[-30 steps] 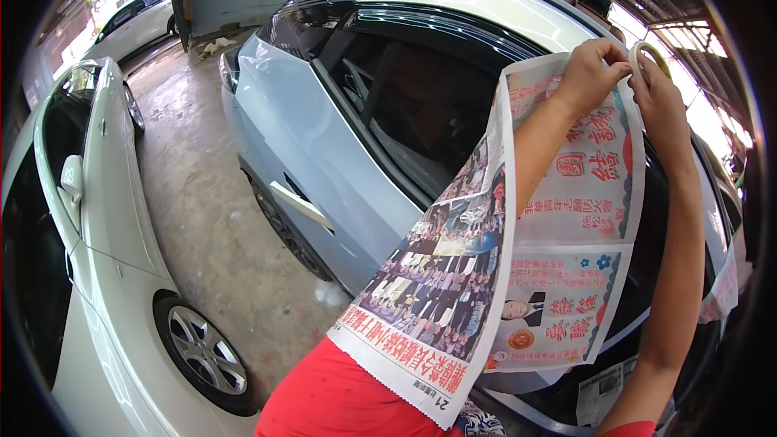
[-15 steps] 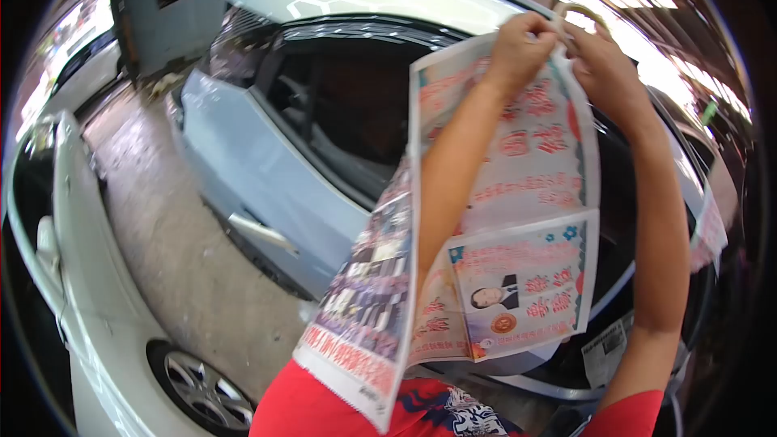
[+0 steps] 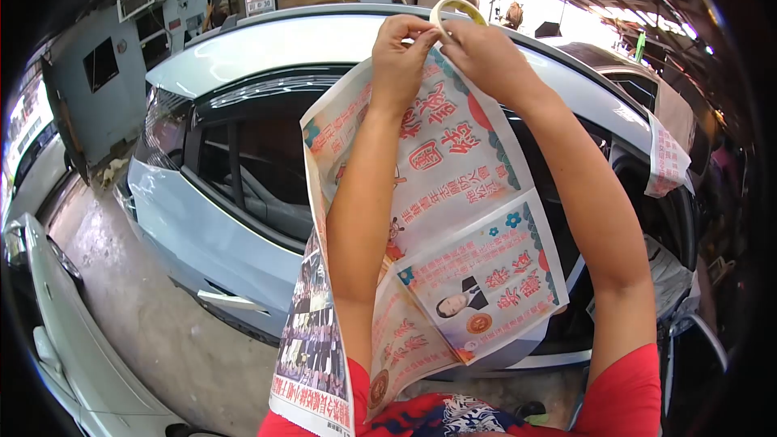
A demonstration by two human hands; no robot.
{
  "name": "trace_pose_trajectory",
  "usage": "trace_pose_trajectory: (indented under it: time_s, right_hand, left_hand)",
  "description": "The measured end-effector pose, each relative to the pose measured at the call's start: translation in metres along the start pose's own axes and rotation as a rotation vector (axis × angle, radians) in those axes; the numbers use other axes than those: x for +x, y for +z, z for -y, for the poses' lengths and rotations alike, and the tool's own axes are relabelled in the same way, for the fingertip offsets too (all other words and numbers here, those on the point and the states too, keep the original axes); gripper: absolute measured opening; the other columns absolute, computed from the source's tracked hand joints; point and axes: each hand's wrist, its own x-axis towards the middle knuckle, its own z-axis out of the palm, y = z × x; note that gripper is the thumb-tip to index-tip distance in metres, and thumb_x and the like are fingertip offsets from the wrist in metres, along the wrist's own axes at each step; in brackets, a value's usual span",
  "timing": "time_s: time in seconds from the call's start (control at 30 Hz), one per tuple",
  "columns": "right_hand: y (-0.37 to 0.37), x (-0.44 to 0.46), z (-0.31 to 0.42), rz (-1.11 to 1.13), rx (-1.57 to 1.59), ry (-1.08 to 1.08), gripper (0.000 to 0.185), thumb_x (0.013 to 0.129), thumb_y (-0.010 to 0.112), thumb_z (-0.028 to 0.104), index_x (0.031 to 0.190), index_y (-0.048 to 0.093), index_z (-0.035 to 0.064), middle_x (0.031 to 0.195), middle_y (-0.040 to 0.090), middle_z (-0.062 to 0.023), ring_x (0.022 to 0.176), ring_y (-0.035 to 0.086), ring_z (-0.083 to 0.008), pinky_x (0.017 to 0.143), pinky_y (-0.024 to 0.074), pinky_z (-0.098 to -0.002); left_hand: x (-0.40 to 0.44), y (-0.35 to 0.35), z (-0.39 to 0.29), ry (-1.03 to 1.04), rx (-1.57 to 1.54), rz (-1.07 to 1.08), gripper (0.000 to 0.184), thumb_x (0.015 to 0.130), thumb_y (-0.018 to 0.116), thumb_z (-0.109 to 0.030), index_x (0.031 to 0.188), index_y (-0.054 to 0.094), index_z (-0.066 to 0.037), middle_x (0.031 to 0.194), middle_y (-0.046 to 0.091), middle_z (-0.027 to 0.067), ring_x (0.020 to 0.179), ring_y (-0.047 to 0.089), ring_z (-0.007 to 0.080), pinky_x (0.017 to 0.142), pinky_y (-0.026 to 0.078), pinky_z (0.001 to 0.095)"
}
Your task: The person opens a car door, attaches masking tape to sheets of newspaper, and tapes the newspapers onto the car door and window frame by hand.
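Note:
A large printed newspaper sheet (image 3: pixel 477 170) hangs in front of me, folded at the left. At its top edge my left hand (image 3: pixel 401 61) is closed, thumb and fingers pinched together. Right beside it, my right hand (image 3: pixel 492 58) grips a pale roll of masking tape (image 3: pixel 438 10), its fingers meeting the left fingertips at the paper's top corner. Whether a strip of tape runs between the fingertips is too small to tell. Behind the sheet stands a light blue car (image 3: pixel 218 218), partly hidden by the paper and my arms.
A pale car (image 3: pixel 89 340) is parked at the left across a strip of concrete floor (image 3: pixel 202 356). More newspaper (image 3: pixel 670 158) hangs on the blue car at the right. A light door handle (image 3: pixel 231 301) sticks out from its side. A building wall (image 3: pixel 190 0) stands behind.
My view has turned to the right, so the cars, hands and newspaper sit further left in it. Both hands stay together at the sheet's top, with the tape roll still in the right.

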Motion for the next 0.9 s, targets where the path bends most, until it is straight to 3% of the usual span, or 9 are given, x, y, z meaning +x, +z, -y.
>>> trace_pose_trajectory:
  time_s: [0.1, 0.2, 0.23, 0.33, 0.5, 0.53, 0.57, 0.67, 0.9]
  right_hand:
    - [0.000, -0.007, 0.003, 0.000, -0.074, 0.026, 0.020, 0.094, 0.065, 0.023, 0.097, 0.065, 0.0036, 0.081, 0.070, -0.0202, 0.079, 0.069, -0.0406, 0.071, 0.0537, -0.0521]
    - [-0.015, -0.029, 0.033, 0.061, -0.051, 0.068, 0.023, 0.093, 0.069, 0.024, 0.091, 0.068, 0.0012, 0.079, 0.067, -0.0213, 0.077, 0.065, -0.0425, 0.069, 0.0501, -0.0502]
    - [-0.024, -0.040, 0.050, 0.112, -0.007, 0.091, 0.024, 0.092, 0.070, 0.025, 0.087, 0.067, 0.0012, 0.078, 0.067, -0.0210, 0.078, 0.066, -0.0412, 0.069, 0.0501, -0.0499]
    - [-0.036, -0.089, 0.086, 0.132, 0.208, 0.019, 0.023, 0.090, 0.073, 0.022, 0.082, 0.067, 0.0008, 0.074, 0.065, -0.0173, 0.076, 0.065, -0.0388, 0.076, 0.0529, -0.0469]
    - [-0.065, -0.161, 0.110, 0.098, 0.524, 0.199, 0.015, 0.091, 0.071, 0.014, 0.096, 0.071, 0.0007, 0.080, 0.067, -0.0104, 0.080, 0.068, -0.0248, 0.091, 0.0540, -0.0402]
    - [-0.068, -0.173, 0.108, 0.031, 0.605, 0.290, 0.016, 0.091, 0.071, 0.013, 0.100, 0.072, 0.0004, 0.083, 0.068, -0.0093, 0.082, 0.068, -0.0213, 0.094, 0.0536, -0.0389]
    - [-0.078, -0.180, 0.099, 0.084, 0.716, 0.380, 0.031, 0.096, 0.066, 0.015, 0.122, 0.065, -0.0016, 0.101, 0.070, -0.0137, 0.089, 0.069, -0.0185, 0.087, 0.0542, -0.0344]
    - [-0.084, -0.192, 0.081, -0.184, 1.083, 0.612, 0.034, 0.101, 0.060, 0.013, 0.130, 0.060, -0.0047, 0.104, 0.071, -0.0114, 0.094, 0.066, -0.0140, 0.089, 0.0537, -0.0316]
    - [-0.099, -0.192, 0.055, -0.234, 1.030, 0.573, 0.037, 0.105, 0.055, 0.012, 0.136, 0.055, -0.0064, 0.104, 0.070, -0.0101, 0.094, 0.064, -0.0126, 0.091, 0.0511, -0.0287]
  left_hand:
    - [0.000, 0.001, 0.004, -0.109, -0.013, 0.004, 0.007, 0.097, 0.072, -0.011, 0.098, 0.069, -0.004, 0.090, 0.068, 0.0000, 0.081, 0.058, 0.0067, 0.073, 0.049, 0.0232]
    - [-0.001, 0.003, -0.011, -0.216, -0.071, -0.016, 0.009, 0.093, 0.072, -0.008, 0.091, 0.068, 0.000, 0.089, 0.068, 0.0070, 0.077, 0.059, 0.0147, 0.072, 0.050, 0.0289]
    - [0.000, 0.004, -0.010, -0.064, 0.123, 0.028, 0.011, 0.094, 0.071, -0.010, 0.090, 0.067, 0.000, 0.086, 0.068, 0.0085, 0.072, 0.059, 0.0155, 0.069, 0.049, 0.0302]
    - [0.000, 0.008, -0.005, -0.231, 0.192, 0.043, 0.013, 0.094, 0.071, -0.010, 0.090, 0.066, 0.001, 0.083, 0.068, 0.0090, 0.073, 0.060, 0.0161, 0.068, 0.050, 0.0316]
    - [0.002, 0.016, -0.016, -0.161, 0.405, 0.105, 0.012, 0.094, 0.066, -0.010, 0.093, 0.065, 0.002, 0.087, 0.069, 0.0192, 0.081, 0.066, 0.0356, 0.075, 0.051, 0.0420]
    - [0.005, 0.017, -0.015, -0.156, 0.461, 0.109, 0.013, 0.094, 0.066, -0.012, 0.093, 0.066, 0.001, 0.090, 0.070, 0.0185, 0.084, 0.066, 0.0353, 0.077, 0.051, 0.0424]
    - [0.007, 0.019, -0.014, -0.149, 0.520, 0.132, 0.014, 0.094, 0.066, -0.015, 0.095, 0.067, -0.001, 0.091, 0.071, 0.0170, 0.085, 0.066, 0.0351, 0.078, 0.052, 0.0428]
    - [0.021, 0.025, -0.023, -0.176, 0.691, 0.192, 0.018, 0.095, 0.066, -0.024, 0.099, 0.070, -0.007, 0.093, 0.072, 0.0127, 0.088, 0.067, 0.0335, 0.080, 0.052, 0.0428]
    - [0.029, 0.025, -0.024, -0.294, 0.711, 0.196, 0.021, 0.095, 0.067, -0.030, 0.101, 0.073, -0.012, 0.099, 0.074, 0.0065, 0.092, 0.070, 0.0288, 0.081, 0.052, 0.0406]
